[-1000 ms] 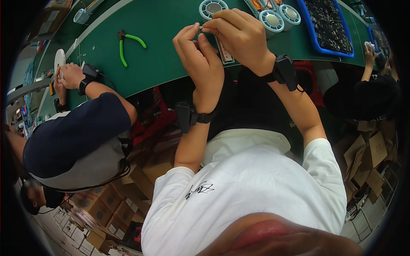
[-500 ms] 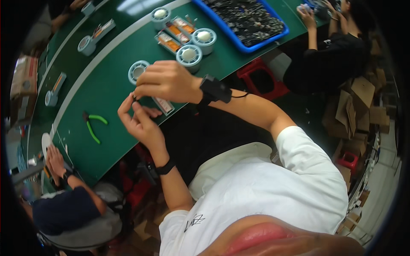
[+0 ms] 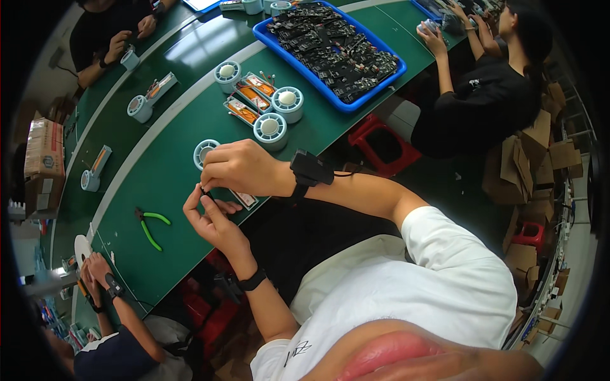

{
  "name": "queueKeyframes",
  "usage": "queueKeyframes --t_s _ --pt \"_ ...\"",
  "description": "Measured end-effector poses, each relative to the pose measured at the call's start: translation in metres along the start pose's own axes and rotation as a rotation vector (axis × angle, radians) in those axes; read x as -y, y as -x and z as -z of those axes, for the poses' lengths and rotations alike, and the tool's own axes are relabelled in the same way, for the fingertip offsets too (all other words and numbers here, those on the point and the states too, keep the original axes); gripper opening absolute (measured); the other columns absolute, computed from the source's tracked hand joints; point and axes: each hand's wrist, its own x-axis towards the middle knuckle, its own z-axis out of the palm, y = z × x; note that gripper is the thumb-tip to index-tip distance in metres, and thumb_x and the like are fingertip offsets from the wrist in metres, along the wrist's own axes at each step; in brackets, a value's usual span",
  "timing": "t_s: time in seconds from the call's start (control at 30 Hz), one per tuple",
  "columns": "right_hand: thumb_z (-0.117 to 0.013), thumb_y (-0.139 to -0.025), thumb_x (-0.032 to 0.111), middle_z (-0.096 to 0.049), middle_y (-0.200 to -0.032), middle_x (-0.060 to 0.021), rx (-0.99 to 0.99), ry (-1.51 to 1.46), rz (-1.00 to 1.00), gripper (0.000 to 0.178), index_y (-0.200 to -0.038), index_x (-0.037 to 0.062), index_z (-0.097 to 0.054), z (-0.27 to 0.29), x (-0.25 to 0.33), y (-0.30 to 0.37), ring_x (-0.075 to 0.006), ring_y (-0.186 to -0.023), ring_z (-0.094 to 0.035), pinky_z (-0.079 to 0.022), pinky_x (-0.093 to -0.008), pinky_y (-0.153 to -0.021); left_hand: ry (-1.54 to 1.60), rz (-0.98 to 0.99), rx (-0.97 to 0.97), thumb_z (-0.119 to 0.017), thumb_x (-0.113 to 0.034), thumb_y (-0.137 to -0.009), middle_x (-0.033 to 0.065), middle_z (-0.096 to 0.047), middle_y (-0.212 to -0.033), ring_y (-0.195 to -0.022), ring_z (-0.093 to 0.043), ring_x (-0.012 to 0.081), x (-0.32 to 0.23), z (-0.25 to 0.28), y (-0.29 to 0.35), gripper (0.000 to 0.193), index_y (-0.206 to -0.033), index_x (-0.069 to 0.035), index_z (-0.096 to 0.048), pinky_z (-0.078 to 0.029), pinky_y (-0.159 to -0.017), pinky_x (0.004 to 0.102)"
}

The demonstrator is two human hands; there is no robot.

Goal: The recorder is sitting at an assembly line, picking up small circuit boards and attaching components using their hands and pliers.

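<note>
The right hand [image 3: 238, 168] and left hand [image 3: 213, 219] meet fingertip to fingertip just over the green worktop [image 3: 171, 178] edge, both pinching one tiny dark part [image 3: 204, 190]; green-handled pliers [image 3: 149, 225] lie nearby to the left.

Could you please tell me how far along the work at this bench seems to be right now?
Done: nothing finished can be told apart. In hand: the left hand and right hand pinch a tiny dark part between their fingertips. Left: the blue tray is full of dark parts; the green pliers lie unused.
</note>
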Motion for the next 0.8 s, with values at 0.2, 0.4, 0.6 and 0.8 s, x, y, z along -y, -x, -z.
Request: queueKeyframes --t_s 0.2,0.4,0.6,0.8 --pt "-0.084 -0.081 0.024 -0.066 -0.082 0.0006 0.005 -0.027 -0.029 0.014 -0.083 0.0131 -0.075 0.002 -0.002 -0.006 -0.0211 -0.075 -0.070 -0.055 -0.0365 -0.062 0.093 0.036 0.073 -0.054 -0.012 -0.112 0.0100 -0.064 -0.119 -0.064 -0.054 0.0099 -0.007 0.008 -0.005 0.020 -0.127 0.001 -0.057 -0.054 -0.062 0.0274" --pt "-0.085 -0.079 0.022 -0.065 -0.080 0.0013 0.061 -0.038 -0.083 0.013 -0.082 0.0139 -0.075 0.005 0.003 -0.005 -0.0204 -0.074 -0.069 -0.055 -0.0353 -0.061 0.086 -0.005 0.138 -0.055 -0.009 -0.111 0.0097 -0.063 -0.119 -0.064 -0.055 0.0100 -0.006 0.019 -0.003 0.016 -0.123 0.001 -0.060 -0.054 -0.062 0.0280" --pt "-0.084 -0.078 0.020 -0.065 -0.083 0.0003 0.051 -0.030 -0.105 0.010 -0.081 0.0146 -0.075 0.004 0.010 0.000 -0.0214 -0.074 -0.070 -0.055 -0.0364 -0.061 0.072 -0.025 0.105 -0.055 -0.007 -0.111 0.0086 -0.064 -0.116 -0.063 -0.055 0.0091 -0.001 0.016 0.001 0.014 -0.121 -0.001 -0.061 -0.052 -0.062 0.0271" --pt "-0.081 -0.083 0.010 -0.069 -0.093 -0.0047 0.058 0.098 -0.014 0.007 -0.088 0.0108 -0.076 0.023 0.013 -0.004 -0.0231 -0.079 -0.072 -0.058 -0.0342 -0.066 -0.057 -0.028 0.082 -0.057 -0.008 -0.110 0.0079 -0.069 -0.117 -0.063 -0.058 0.0074 -0.010 0.009 -0.008 0.015 -0.123 -0.003 -0.062 -0.047 -0.057 0.0218"
